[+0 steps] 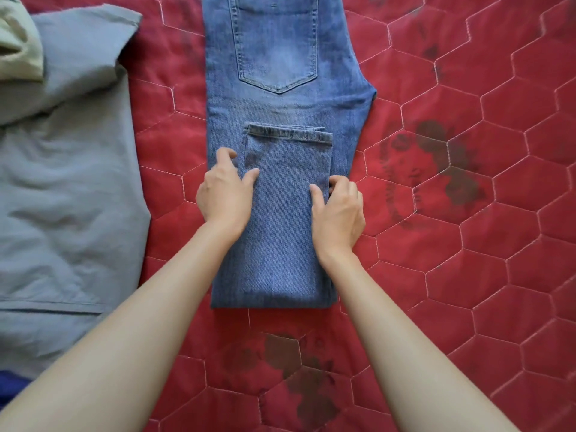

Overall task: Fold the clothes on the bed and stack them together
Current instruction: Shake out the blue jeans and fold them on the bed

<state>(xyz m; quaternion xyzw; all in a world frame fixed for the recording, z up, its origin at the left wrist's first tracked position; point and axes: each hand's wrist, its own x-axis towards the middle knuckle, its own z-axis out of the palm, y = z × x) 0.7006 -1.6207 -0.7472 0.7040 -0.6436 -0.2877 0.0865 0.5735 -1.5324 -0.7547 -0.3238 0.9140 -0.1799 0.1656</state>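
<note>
Your pair of faded blue denim jeans (280, 88) lies in the centre of the frame on the red quilted bedspread with hexagon stitching (467, 213). Its long axis runs straight up the frame, away from you, with the back pocket and waist at the top edge. The leg section is already doubled back: the fold sits at lower centre, and the hemmed cuffs (288, 134) lie just below the pocket.

Your left hand (226, 191) rests on the left edge of the folded legs, fingers curled at that edge and thumb laid on top. Your right hand (338, 207) mirrors it at the right edge, fingers hooked round the side and thumb on top. Whether either hand pinches the cloth or merely presses it, I cannot tell.

Both hands stand level across the width, neither nearer the waist. In my judgement the next fold must travel up the frame along that axis, towards the waist.

A wrinkled grey fabric garment (68, 182) lies unfolded at the left of the frame, apart from the jeans.
</note>
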